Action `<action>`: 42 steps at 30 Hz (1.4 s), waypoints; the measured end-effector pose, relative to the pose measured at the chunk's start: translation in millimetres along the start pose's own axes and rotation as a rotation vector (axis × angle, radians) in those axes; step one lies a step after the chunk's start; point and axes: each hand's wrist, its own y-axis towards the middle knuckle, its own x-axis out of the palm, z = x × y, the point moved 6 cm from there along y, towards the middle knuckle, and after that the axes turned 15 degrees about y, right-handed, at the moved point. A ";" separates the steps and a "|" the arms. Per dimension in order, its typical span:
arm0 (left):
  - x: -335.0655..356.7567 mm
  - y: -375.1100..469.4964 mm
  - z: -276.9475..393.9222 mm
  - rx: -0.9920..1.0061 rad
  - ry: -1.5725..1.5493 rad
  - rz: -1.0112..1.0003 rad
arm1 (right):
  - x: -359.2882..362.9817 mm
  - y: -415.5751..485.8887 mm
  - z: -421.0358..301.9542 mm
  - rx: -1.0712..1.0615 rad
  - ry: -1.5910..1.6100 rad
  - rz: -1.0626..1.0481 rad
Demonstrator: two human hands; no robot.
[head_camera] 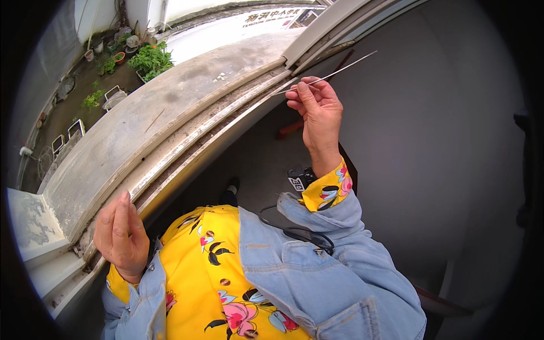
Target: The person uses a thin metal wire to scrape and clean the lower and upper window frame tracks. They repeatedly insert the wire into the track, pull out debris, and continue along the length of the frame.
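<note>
Between the thumb and fingers of my right hand (318, 112) is a thin, pale stick or wire (352, 64), slanting up to the right over the inner edge of the window frame. My left hand (122, 238) rests over the near end of the dirty sliding-window track (170, 158), its fingers curled with the tips close together. Whether anything small sits between those fingertips cannot be told. Dirt and grit lie in the track's grooves. On the concrete ledge (191, 80) outside lies a thin brown twig or stick (154, 120).
A window sash (325, 32) stands at the track's upper end. Beyond the ledge, potted plants (151, 61) and white-framed objects (114, 98) stand below. A dark grey floor (408, 148) spreads to the right, with a red bar (290, 129) near my right hand.
</note>
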 end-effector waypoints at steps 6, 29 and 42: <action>1.7 8.6 5.4 -0.002 0.019 -0.045 | -28.3 8.0 -12.4 0.010 -0.030 0.028; 11.7 5.3 4.7 0.029 0.200 -0.184 | -112.1 147.2 22.8 -0.531 -1.357 0.024; 15.6 -4.4 2.0 0.014 0.274 -0.196 | -124.3 145.1 30.1 -0.324 -1.325 0.006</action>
